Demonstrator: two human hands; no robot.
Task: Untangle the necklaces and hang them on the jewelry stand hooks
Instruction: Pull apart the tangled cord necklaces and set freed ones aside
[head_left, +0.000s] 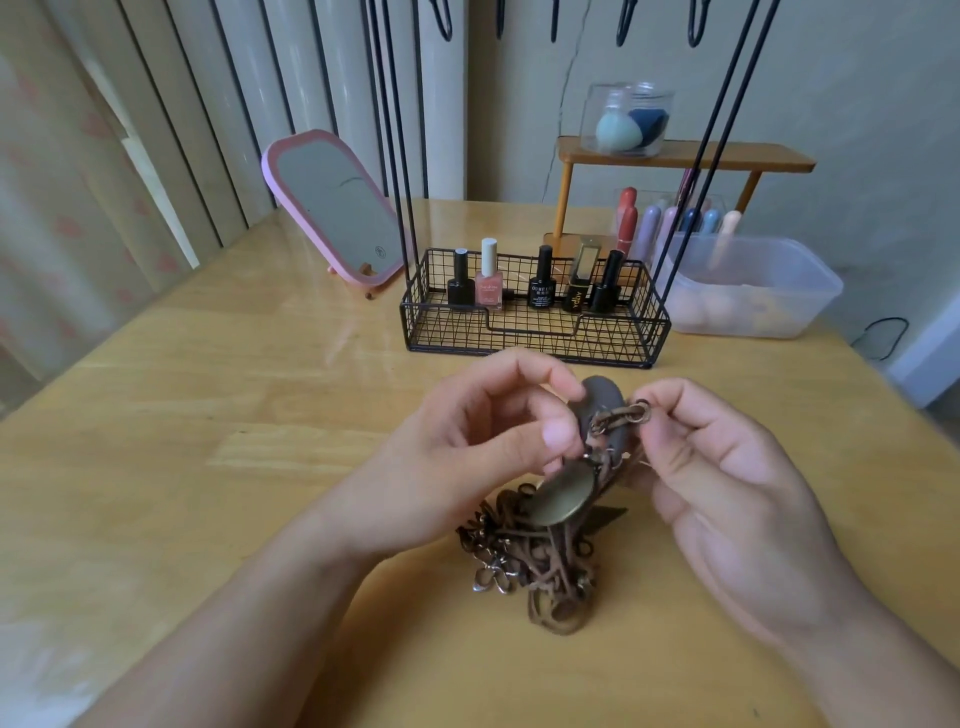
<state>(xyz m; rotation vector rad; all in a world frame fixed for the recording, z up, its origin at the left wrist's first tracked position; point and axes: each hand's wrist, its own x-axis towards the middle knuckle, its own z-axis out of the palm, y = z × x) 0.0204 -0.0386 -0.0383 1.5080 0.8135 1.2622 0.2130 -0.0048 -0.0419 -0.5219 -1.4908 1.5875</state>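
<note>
jewelry stand hooks (626, 23) cut off at top, bottle labels (542, 297) too small

Bare table (208, 415) flanks the hands; wire basket (530, 332) blocks ahead.

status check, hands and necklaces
Left hand and right hand both pinching tangled brown cord necklaces above wooden table. Black wire jewelry stand hooks bare. Nothing blocking.

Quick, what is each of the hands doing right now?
Left hand: pinching the tangled necklaces near the pendant.
Right hand: pinching a chain link of the same tangle.
</note>
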